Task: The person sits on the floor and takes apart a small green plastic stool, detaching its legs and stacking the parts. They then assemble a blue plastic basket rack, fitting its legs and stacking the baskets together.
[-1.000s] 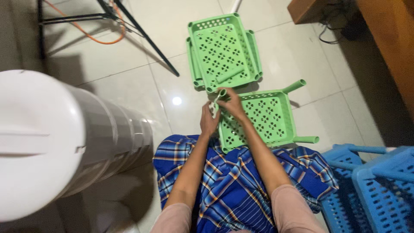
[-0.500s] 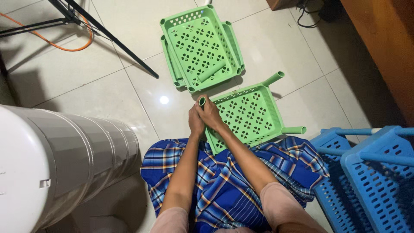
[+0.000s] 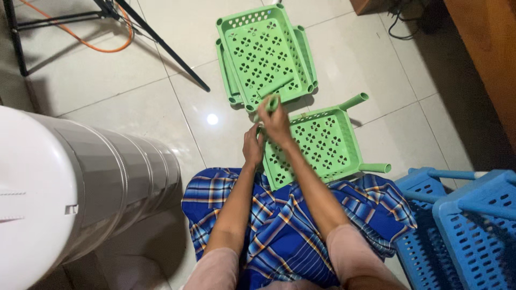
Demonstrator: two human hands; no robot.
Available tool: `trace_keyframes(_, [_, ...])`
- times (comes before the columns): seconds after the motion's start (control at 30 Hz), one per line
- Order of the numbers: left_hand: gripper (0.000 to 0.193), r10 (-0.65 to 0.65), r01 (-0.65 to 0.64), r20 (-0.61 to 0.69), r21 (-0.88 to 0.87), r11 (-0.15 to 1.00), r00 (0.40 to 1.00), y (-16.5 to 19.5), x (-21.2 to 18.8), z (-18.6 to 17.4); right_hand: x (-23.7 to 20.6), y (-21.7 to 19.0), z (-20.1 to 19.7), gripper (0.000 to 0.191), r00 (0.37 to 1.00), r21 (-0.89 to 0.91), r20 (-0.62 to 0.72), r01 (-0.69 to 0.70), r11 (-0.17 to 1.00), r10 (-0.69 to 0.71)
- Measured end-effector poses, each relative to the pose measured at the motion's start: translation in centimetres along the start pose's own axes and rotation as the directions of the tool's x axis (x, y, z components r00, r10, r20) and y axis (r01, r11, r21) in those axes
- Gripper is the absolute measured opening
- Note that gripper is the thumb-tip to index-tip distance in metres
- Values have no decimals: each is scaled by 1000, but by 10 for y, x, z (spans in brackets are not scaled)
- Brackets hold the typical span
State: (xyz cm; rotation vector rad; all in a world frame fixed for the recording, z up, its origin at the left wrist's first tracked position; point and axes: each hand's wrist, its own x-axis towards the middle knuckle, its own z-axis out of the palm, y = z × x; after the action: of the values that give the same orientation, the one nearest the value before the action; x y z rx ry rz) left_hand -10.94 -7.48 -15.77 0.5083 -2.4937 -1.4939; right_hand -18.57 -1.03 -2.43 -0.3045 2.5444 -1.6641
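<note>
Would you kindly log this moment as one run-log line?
right hand: grips green tube | left hand: on green tray corner | spare trays stacked beyond

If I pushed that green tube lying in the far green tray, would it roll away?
Probably a little. The green tube looks round and smooth, so it would likely roll, but the raised rim of the far green tray should stop it. It looks like hollow plastic, so probably light and stiff.

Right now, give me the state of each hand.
Left hand: rests on the corner of the near green tray; grip cannot be told.
Right hand: closed on a green tube.
</note>
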Motion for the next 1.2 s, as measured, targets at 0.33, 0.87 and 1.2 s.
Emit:
trace_keyframes(0.33, [36, -65, 64, -23, -48, 997, 998, 4, 0, -1, 37, -17, -35, 33, 958, -199, 10, 281, 939, -285])
trace_keyframes(0.87, [35, 50, -48, -72, 31, 998, 996, -5, 1, 7, 29, 31, -75, 33, 897, -489, -119, 321, 811, -427])
trace_keyframes(1.2, [55, 510, -487, -32, 254, 836, 859, 41, -4, 29, 8, 76, -214, 64, 797, 311, -509, -182, 933, 325])
